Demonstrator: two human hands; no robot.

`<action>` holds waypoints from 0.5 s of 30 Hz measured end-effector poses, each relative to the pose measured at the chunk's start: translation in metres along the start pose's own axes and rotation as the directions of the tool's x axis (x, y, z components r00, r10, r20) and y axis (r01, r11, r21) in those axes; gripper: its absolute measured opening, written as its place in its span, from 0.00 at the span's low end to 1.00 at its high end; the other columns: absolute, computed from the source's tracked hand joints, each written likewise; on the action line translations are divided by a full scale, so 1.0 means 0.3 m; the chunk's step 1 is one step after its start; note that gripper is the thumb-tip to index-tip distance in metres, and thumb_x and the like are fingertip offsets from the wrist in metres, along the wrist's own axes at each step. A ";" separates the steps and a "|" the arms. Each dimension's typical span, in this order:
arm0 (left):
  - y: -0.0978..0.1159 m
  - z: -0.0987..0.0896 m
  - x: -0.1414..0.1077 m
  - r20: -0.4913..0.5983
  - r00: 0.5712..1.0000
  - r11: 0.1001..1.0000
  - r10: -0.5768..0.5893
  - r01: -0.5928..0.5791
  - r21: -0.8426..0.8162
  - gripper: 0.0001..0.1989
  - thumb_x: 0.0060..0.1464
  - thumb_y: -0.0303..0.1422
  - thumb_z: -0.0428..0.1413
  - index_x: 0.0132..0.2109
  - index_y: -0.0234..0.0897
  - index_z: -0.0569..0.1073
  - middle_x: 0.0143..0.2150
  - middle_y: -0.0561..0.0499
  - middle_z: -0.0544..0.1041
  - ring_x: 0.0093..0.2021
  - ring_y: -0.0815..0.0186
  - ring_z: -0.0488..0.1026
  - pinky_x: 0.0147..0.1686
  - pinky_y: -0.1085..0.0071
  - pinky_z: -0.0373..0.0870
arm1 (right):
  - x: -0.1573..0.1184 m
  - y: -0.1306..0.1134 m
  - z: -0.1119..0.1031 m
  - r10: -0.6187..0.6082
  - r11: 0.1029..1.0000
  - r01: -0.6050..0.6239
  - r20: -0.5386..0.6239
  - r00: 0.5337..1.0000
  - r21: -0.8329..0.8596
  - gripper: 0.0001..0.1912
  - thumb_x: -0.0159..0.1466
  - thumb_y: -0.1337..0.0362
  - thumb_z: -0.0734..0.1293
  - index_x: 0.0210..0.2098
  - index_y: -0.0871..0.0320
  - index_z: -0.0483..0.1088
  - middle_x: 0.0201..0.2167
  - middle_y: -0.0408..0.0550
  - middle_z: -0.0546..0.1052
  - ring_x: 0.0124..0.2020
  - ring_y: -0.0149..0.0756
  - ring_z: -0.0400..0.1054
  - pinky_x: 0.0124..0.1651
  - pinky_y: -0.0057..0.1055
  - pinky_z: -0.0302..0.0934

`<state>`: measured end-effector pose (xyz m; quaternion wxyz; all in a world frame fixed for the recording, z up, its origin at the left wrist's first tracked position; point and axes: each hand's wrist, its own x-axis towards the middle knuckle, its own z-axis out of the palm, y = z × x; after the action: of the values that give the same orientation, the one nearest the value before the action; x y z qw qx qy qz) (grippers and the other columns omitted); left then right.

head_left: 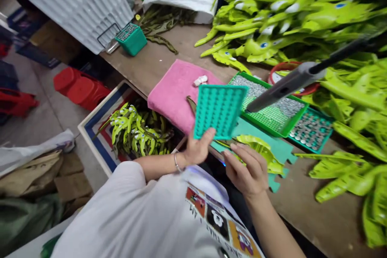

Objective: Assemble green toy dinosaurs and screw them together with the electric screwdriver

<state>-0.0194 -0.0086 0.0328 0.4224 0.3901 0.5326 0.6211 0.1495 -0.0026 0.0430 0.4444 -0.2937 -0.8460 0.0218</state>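
Observation:
My left hand [199, 147] grips the lower edge of a green tray with rows of small pockets [220, 111], thumb across its face. The tray is tilted up, and no parts show in its pockets. Beside it, my right hand [249, 165] is loosely bent, its fingers apart and nothing seen in them. Just beyond those fingers, a yellow-green plastic shell piece [260, 149] lies on a teal foam mat [276, 155]. A green perforated tray of small silver parts [269, 105] sits further back, with a pocketed tray of round metal pieces [311, 129] adjoining it.
A grey rod-shaped tool [284, 84] hangs over the trays. Yellow-green plastic pieces [290, 12] are heaped at the back right. A pink cloth pad [172, 92], a filled green tray stack [132, 40] and a crate [102, 127] of finished-looking pieces stand to the left.

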 end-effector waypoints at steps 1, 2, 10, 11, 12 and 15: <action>0.004 -0.062 0.047 -0.132 0.991 0.999 0.032 -0.034 -0.019 0.29 0.62 0.57 0.52 0.60 0.44 0.70 0.54 0.46 0.79 0.57 0.59 0.75 0.62 0.58 0.69 | 0.026 0.004 0.012 -0.009 1.000 0.009 0.004 1.000 -0.008 0.27 0.58 0.73 0.72 0.52 0.40 0.72 0.43 0.45 0.82 0.44 0.41 0.78 0.45 0.39 0.75; 0.011 -0.133 0.097 -0.251 0.966 0.997 0.066 -0.072 -0.015 0.29 0.59 0.56 0.56 0.60 0.44 0.70 0.54 0.47 0.79 0.57 0.60 0.75 0.62 0.59 0.69 | 0.045 0.013 0.019 -0.006 1.000 0.006 0.001 1.000 -0.022 0.25 0.59 0.74 0.72 0.50 0.42 0.72 0.42 0.45 0.82 0.43 0.40 0.78 0.44 0.38 0.75; 0.090 -0.643 0.348 -0.584 0.806 0.995 0.091 -0.104 0.012 0.27 0.41 0.39 0.70 0.47 0.42 0.68 0.42 0.52 0.79 0.37 0.65 0.78 0.42 0.65 0.78 | 0.067 0.084 0.020 0.144 0.989 -0.145 -0.069 0.987 -0.014 0.15 0.56 0.78 0.73 0.40 0.57 0.74 0.37 0.48 0.81 0.37 0.36 0.78 0.42 0.33 0.73; 0.098 -0.685 0.381 -0.627 0.773 0.994 0.094 -0.105 0.020 0.25 0.44 0.36 0.67 0.48 0.43 0.67 0.41 0.53 0.78 0.36 0.66 0.78 0.41 0.65 0.78 | 0.071 0.083 0.018 0.131 0.991 -0.133 -0.057 0.990 -0.021 0.15 0.56 0.78 0.73 0.40 0.57 0.74 0.36 0.48 0.81 0.36 0.36 0.78 0.41 0.32 0.73; 0.108 -0.728 0.420 -0.676 0.730 0.994 0.099 -0.105 0.032 0.24 0.46 0.32 0.64 0.49 0.43 0.66 0.42 0.53 0.78 0.35 0.67 0.77 0.40 0.65 0.78 | 0.076 0.083 0.015 0.111 0.993 -0.113 -0.043 0.993 -0.036 0.15 0.56 0.78 0.73 0.40 0.57 0.74 0.36 0.48 0.82 0.35 0.36 0.78 0.41 0.32 0.73; 0.142 -0.882 0.565 -0.828 0.535 0.986 0.168 -0.087 0.143 0.28 0.49 0.26 0.57 0.56 0.45 0.61 0.49 0.50 0.75 0.38 0.68 0.76 0.39 0.65 0.78 | 0.082 0.087 -0.005 0.070 0.992 -0.070 0.000 0.998 -0.108 0.14 0.57 0.78 0.73 0.40 0.56 0.74 0.35 0.48 0.82 0.34 0.36 0.78 0.40 0.32 0.74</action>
<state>-0.3288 0.0597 0.0468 0.0540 0.1018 0.6651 0.7378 0.1526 0.0313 0.0545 0.4255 -0.3466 -0.8359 -0.0078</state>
